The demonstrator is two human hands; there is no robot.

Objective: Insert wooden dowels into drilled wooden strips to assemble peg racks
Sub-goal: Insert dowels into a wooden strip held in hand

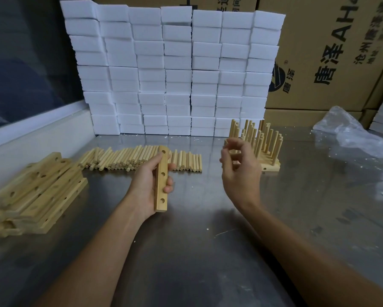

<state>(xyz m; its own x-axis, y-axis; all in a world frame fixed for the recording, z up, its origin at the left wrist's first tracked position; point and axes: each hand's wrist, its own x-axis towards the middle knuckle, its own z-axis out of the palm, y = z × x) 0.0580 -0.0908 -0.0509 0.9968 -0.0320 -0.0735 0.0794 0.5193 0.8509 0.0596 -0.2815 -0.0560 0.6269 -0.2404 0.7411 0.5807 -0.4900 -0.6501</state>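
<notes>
A bare strip in hand, dowels waiting: peg-rack work in mid-batch

At centre frame the left hand (151, 185) holds a drilled strip (161, 178) upright off the counter (208, 251), thumb and fingers curled round it, all visible holes empty; the right hand (241, 171) hovers beside it, its grip loose, fingers half curled round nothing. At lower left lies a pile of undrilled-looking but holed spare strips (35, 191), unfilled. Behind the hands, a row of loose dowels (141, 159) stretches across mid-frame. Right of centre, finished racks (259, 142) stand with pegs up, partly hidden by the right hand. Judging by the piles, several racks are done and many remain. White foam blocks (170, 69) and cartons (332, 52) fill the back.
</notes>
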